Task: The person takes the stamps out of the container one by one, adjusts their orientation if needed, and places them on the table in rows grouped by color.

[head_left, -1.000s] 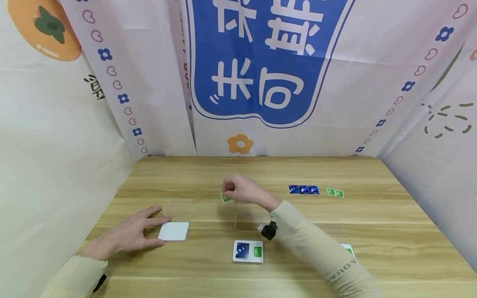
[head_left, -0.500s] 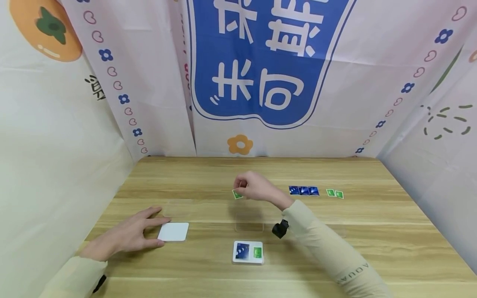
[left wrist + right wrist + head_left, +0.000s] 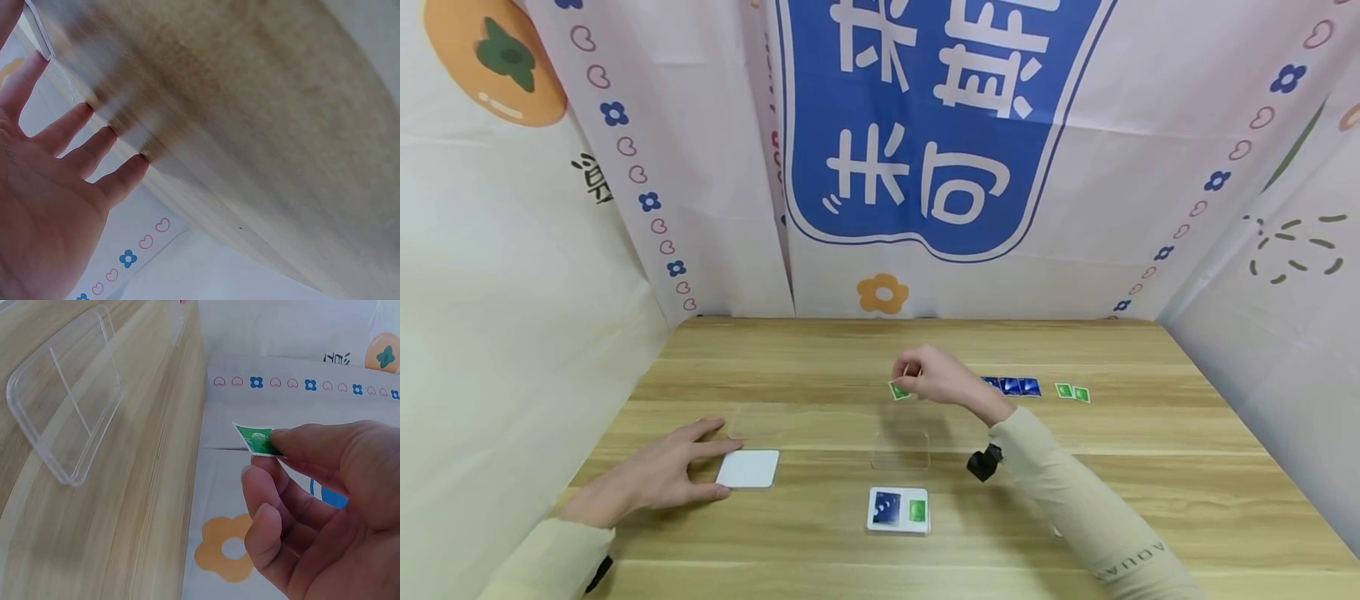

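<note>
A person wears pale cream long sleeves, the left sleeve (image 3: 546, 560) and right sleeve (image 3: 1060, 479) ending at the wrists above a bare left hand (image 3: 662, 467) and bare right hand (image 3: 942, 377). Dark capital lettering (image 3: 1131, 563) marks the right forearm; a small, blocky black device (image 3: 984, 462) shows by that cuff, a black piece (image 3: 598, 575) beneath the left.

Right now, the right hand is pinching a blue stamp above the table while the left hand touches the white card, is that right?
Not quite: the stamp pinched in the right hand is green, not blue, as the right wrist view shows. It is held above the table, and the left hand touches the white card.
</note>
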`<state>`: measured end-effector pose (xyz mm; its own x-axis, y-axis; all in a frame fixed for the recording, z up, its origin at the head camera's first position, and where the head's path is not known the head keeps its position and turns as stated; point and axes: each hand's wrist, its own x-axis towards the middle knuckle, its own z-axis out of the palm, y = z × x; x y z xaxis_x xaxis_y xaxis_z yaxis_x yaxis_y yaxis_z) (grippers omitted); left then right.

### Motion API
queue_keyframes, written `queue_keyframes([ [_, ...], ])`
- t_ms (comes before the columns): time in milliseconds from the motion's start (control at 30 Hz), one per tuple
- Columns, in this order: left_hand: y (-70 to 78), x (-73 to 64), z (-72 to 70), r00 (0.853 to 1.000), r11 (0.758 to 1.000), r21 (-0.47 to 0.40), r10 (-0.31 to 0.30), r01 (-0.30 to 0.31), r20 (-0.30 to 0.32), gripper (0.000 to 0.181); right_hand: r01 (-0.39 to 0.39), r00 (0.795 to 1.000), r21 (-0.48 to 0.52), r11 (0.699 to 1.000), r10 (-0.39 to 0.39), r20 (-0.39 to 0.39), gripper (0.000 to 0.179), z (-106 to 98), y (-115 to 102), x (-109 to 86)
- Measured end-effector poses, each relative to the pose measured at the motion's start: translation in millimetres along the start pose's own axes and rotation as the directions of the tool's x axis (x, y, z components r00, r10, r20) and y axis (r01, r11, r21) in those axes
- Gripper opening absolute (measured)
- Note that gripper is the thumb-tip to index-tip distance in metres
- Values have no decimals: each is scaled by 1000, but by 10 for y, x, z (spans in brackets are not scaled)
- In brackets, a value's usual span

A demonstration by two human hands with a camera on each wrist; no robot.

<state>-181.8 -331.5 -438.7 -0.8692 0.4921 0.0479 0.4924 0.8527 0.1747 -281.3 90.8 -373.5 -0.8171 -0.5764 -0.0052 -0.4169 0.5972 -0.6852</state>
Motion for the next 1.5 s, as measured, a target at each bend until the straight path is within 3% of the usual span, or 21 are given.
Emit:
queue_keyframes([
  [867, -28, -16, 21, 1000, 1000, 1, 8, -8, 4, 68, -62, 995, 23, 998, 64, -79, 8, -280, 443, -289],
  [1500, -15, -18, 29, 1000, 1000, 13, 10, -10, -9, 69, -77, 989, -48, 996, 70, -128, 7, -487, 847, -526],
])
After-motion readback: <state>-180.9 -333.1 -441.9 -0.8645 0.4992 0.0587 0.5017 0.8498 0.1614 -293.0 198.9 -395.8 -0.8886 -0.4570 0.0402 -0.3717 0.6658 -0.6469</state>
